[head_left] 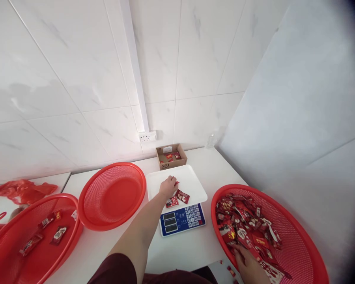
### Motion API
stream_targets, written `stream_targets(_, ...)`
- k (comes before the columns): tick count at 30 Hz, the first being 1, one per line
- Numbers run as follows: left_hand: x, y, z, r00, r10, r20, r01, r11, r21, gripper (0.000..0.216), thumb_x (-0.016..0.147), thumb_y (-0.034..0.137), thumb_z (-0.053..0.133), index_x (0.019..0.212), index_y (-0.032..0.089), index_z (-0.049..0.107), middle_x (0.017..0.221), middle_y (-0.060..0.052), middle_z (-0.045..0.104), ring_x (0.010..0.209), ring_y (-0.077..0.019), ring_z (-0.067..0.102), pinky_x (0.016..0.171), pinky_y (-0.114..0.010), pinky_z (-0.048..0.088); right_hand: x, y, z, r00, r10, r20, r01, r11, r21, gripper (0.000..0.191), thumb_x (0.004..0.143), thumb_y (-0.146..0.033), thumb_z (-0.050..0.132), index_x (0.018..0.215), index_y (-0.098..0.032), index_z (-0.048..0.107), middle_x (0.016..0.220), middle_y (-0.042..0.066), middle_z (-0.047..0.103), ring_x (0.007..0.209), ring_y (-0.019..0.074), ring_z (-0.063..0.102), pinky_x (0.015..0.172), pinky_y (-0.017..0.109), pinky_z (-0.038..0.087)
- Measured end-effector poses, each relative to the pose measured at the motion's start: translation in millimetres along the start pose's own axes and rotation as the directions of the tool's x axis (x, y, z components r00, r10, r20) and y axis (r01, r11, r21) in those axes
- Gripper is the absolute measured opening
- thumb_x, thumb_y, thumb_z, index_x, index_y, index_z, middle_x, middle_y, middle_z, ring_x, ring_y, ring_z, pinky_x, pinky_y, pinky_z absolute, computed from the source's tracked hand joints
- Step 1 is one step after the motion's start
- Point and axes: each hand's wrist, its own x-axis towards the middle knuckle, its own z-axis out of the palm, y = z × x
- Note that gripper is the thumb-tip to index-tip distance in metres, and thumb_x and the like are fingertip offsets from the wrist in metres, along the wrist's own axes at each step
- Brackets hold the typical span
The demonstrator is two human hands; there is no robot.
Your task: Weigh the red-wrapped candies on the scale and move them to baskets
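Note:
My left hand (167,186) reaches over the white pan of a weighing scale (192,179), fingers curled on a small red packet at its fingertips. Two more red packets (177,198) lie on the pan just beside the hand. My right hand (248,264) rests low in the red basket (310,256) on the right, fingers buried among the several red packets (245,225) heaped there; what it grips is hidden. The scale's blue keypad and displays (182,219) face me.
An empty red basket (112,195) sits left of the scale. Another red basket (32,240) at far left holds a few packets. A small cardboard box (170,156) stands against the tiled wall behind the scale. A red plastic bag (20,190) lies at back left.

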Motion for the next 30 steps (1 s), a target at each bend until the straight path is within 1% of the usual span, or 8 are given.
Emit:
stream_targets(4, -3, -12, -17, 0.995, -0.054, -0.078, 0.052, 0.998, -0.019, 0.030, 0.093, 0.035, 0.034, 0.096, 0.020, 0.059, 0.102, -0.007, 0.055, 0.086, -0.0157, 0.059, 0.069, -0.026, 0.041, 0, 2, 1, 1.000, -0.013, 0.015, 0.014, 1.000, -0.010, 0.042, 0.073, -0.043, 0.039, 0.092, -0.021, 0.068, 0.106, 0.010, 0.070, 0.099, 0.0266, 0.064, 0.087, 0.038, 0.049)
stream_targets(7, -17, -41, -44, 0.973, -0.130, -0.190, 0.124, 0.991, -0.043, 0.035, 0.095, 0.036, 0.028, 0.099, 0.020, 0.058, 0.105, -0.007, 0.055, 0.086, -0.0137, 0.058, 0.067, -0.024, 0.040, 0, 2, 1, 0.999, -0.010, 0.034, 0.011, 0.999, -0.032, 0.043, 0.074, -0.042, 0.037, 0.095, -0.021, 0.067, 0.107, 0.009, 0.070, 0.101, 0.0254, 0.063, 0.089, 0.037, 0.048)
stream_targets(11, -52, -96, -79, 0.867, -0.339, -0.365, 0.327, 0.940, -0.097, 0.032, 0.092, 0.040, 0.033, 0.097, 0.022, 0.060, 0.101, -0.005, 0.058, 0.081, -0.0140, 0.058, 0.062, -0.025, 0.039, -2, -3, -2, 0.998, 0.002, 0.058, 0.002, 0.998, -0.055, 0.044, 0.075, -0.042, 0.035, 0.097, -0.020, 0.066, 0.109, 0.009, 0.069, 0.103, 0.0242, 0.062, 0.093, 0.036, 0.045)
stream_targets(16, -84, -131, -85, 0.844, -0.366, -0.393, 0.409, 0.912, 0.028, 0.032, 0.088, 0.039, 0.041, 0.104, 0.020, 0.061, 0.117, -0.010, 0.056, 0.108, -0.0259, 0.051, 0.091, -0.040, 0.038, -4, -10, -6, 0.996, 0.031, 0.089, -0.024, 0.997, -0.077, 0.048, 0.075, -0.043, 0.032, 0.100, -0.019, 0.066, 0.111, 0.009, 0.068, 0.101, 0.0248, 0.063, 0.090, 0.036, 0.047)
stream_targets(19, -84, -110, -65, 0.903, -0.243, -0.353, 0.275, 0.960, 0.043, 0.033, 0.089, 0.036, 0.042, 0.113, 0.021, 0.059, 0.130, -0.011, 0.051, 0.122, -0.0278, 0.041, 0.102, -0.044, 0.031, -4, -11, -6, 0.998, 0.019, 0.062, -0.015, 0.998, -0.061, 0.045, 0.075, -0.043, 0.034, 0.096, -0.021, 0.066, 0.107, 0.009, 0.069, 0.099, 0.0246, 0.064, 0.088, 0.036, 0.048)
stream_targets(22, -74, -65, -37, 0.980, 0.007, -0.197, -0.006, 1.000, 0.003, 0.034, 0.089, 0.037, 0.043, 0.118, 0.024, 0.056, 0.129, -0.010, 0.051, 0.119, -0.0243, 0.045, 0.102, -0.039, 0.034, -4, -9, -4, 0.999, 0.015, 0.039, -0.013, 0.998, -0.057, 0.042, 0.074, -0.042, 0.035, 0.093, -0.021, 0.067, 0.106, 0.008, 0.070, 0.098, 0.0246, 0.064, 0.087, 0.035, 0.048)
stream_targets(26, -60, -8, -6, 0.978, 0.208, -0.026, -0.208, 0.978, 0.012, 0.045, 0.089, 0.047, 0.040, 0.129, 0.026, 0.047, 0.128, -0.009, 0.051, 0.112, -0.0249, 0.048, 0.094, -0.040, 0.040, -4, -9, -4, 0.997, 0.046, 0.057, -0.040, 0.994, -0.098, 0.044, 0.076, -0.043, 0.035, 0.097, -0.021, 0.067, 0.108, 0.008, 0.069, 0.097, 0.0243, 0.065, 0.084, 0.035, 0.048)
stream_targets(30, -48, 16, 8, 0.961, 0.263, 0.086, -0.268, 0.962, 0.052, 0.046, 0.087, 0.053, 0.040, 0.124, 0.026, 0.049, 0.118, -0.011, 0.052, 0.105, -0.0263, 0.052, 0.081, -0.038, 0.045, -6, -12, -6, 0.997, 0.045, 0.058, -0.038, 0.992, -0.122, 0.045, 0.078, -0.044, 0.034, 0.099, -0.021, 0.066, 0.109, 0.008, 0.069, 0.097, 0.0233, 0.065, 0.083, 0.034, 0.048)
